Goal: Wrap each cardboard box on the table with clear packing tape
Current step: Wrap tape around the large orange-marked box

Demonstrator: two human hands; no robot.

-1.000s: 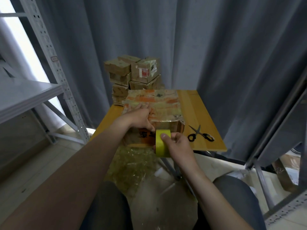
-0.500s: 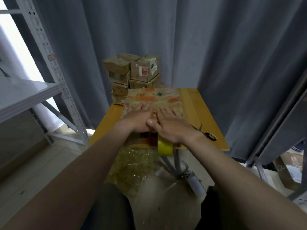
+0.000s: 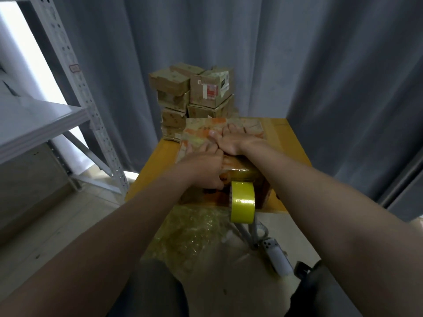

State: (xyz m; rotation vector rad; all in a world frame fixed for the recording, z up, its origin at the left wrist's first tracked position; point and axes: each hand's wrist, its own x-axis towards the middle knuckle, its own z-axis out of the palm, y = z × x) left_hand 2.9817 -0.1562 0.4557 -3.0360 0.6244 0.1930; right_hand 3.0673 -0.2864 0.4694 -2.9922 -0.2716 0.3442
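A large cardboard box (image 3: pixel 249 128), glossy with tape and orange print, lies on the yellow table (image 3: pixel 288 143). My right hand (image 3: pixel 231 140) lies flat on the box's top with its fingers spread and pointing away from me. My left hand (image 3: pixel 203 167) rests on the box's near left top edge, with the thumb down on the front face. A yellow tape roll (image 3: pixel 242 201) hangs against the box's front face from a strip of tape, with neither hand on it.
A stack of small cardboard boxes (image 3: pixel 194 97) stands at the table's far left, against the grey curtain. A metal shelf rack (image 3: pixel 75 88) is to the left. Crumpled clear plastic (image 3: pixel 190 234) lies below the table's near edge. A white device (image 3: pixel 277 255) lies on the floor.
My right hand let go of the tape roll and moved onto the box top, then slid further away along it. The roll now hangs from its tape. My left hand stayed on the box.
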